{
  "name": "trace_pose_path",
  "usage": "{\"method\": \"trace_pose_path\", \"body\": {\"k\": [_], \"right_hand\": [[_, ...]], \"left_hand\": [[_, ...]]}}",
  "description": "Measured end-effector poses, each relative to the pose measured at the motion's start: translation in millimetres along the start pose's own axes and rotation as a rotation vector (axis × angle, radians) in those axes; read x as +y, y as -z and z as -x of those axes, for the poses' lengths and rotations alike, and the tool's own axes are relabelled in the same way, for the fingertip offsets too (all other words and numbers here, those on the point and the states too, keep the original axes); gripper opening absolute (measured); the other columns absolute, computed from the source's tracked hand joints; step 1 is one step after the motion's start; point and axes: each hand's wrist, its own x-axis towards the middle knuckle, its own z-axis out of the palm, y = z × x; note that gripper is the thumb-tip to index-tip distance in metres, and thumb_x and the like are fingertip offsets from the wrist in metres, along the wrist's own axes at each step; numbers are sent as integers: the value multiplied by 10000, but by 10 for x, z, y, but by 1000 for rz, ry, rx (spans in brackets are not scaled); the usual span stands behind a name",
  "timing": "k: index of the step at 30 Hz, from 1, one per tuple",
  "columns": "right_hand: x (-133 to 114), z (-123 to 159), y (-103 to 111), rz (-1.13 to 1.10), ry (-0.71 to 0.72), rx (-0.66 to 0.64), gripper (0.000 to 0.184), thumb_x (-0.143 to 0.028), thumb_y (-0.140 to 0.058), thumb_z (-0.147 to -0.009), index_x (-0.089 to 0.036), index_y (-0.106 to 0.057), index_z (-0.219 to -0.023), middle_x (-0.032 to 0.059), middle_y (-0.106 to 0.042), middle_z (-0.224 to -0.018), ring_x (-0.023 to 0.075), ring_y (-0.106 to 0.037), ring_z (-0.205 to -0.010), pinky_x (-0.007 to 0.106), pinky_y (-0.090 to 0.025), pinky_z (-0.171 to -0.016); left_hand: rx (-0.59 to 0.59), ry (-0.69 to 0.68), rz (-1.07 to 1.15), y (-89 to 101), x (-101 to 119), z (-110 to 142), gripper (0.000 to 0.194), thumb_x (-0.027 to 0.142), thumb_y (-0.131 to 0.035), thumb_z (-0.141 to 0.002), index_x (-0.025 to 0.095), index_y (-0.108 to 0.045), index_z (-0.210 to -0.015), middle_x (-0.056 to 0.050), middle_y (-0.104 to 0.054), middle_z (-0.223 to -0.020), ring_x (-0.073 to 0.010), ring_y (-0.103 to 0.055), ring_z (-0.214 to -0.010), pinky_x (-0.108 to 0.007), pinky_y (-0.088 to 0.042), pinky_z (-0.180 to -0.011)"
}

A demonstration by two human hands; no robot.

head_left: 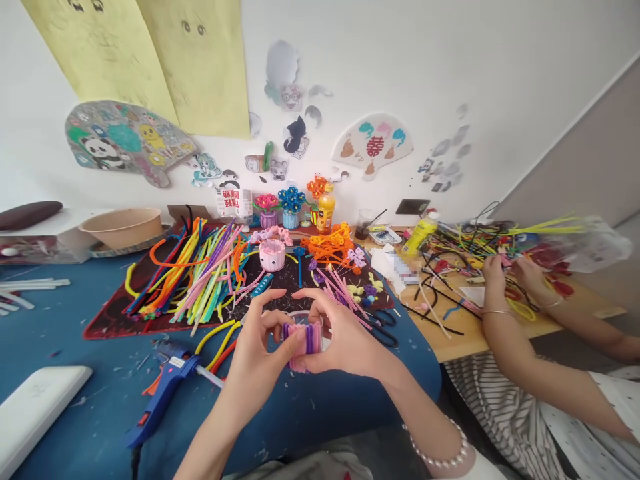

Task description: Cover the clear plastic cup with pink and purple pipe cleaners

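My left hand (260,353) and my right hand (340,343) meet in front of me above a blue table (75,333). Between their fingertips they grip a small round pot wrapped in pink and purple pipe cleaners (301,341). Both hands pinch it, thumbs on the near side and fingers curled over the top. A blue glue gun (163,393) lies on the table just left of my left hand. Behind the hands, a spread of coloured pipe cleaners (200,273) lies on a dark mat.
A finished pink pot (272,255), orange pipe-cleaner flowers (330,247), black scissors (383,327) and a drink bottle (325,208) sit behind. At the right, another person's hands (505,273) work among pipe cleaners on a wooden table (465,337). A white block (35,407) lies front left.
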Motion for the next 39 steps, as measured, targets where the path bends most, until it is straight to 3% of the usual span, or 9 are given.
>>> {"method": "trace_pose_path", "body": {"k": [5,10,17,29,39], "right_hand": [[-57,7,-24,32,25,33,897,-293,-919,-571,-360,-475,-1347,-66,-479,-819,115,-444,-659,233,-351,-591],[-45,-112,16,-71,32,-20,885,-295,-937,-575,-362,-484,-1332,-65,-470,-826,116,-439,-673,236,-361,-611],[25,-355,234,-355,65,-247,725,-407,-867,-726,-286,-466,-1319,-51,-494,-835,123,-456,-710,254,-379,-659],[63,-497,180,-414,43,-228,725,-341,-891,-709,-284,-471,-1297,-66,-517,-801,96,-425,-648,232,-334,-594],[100,-597,160,-468,40,-179,558,-413,-793,-818,-262,-480,-1255,-64,-528,-767,83,-404,-586,210,-327,-523]], "left_hand": [[-25,-35,21,31,29,11,506,328,-664,-855,247,-388,-1271,49,-625,-730,-157,-526,-693,-312,-381,-690],[-21,-60,20,122,-38,-95,525,389,-679,-864,252,-393,-1282,42,-635,-744,-153,-525,-689,-306,-376,-690],[-107,-21,48,269,15,-298,643,413,-735,-812,234,-368,-1308,40,-607,-759,-152,-523,-692,-293,-401,-675],[-58,63,131,337,55,-377,678,463,-788,-740,240,-399,-1249,60,-583,-710,-130,-502,-639,-246,-367,-596],[-21,123,230,320,-4,-462,691,479,-821,-697,227,-440,-1214,63,-591,-695,-111,-479,-630,-225,-343,-594]]}}
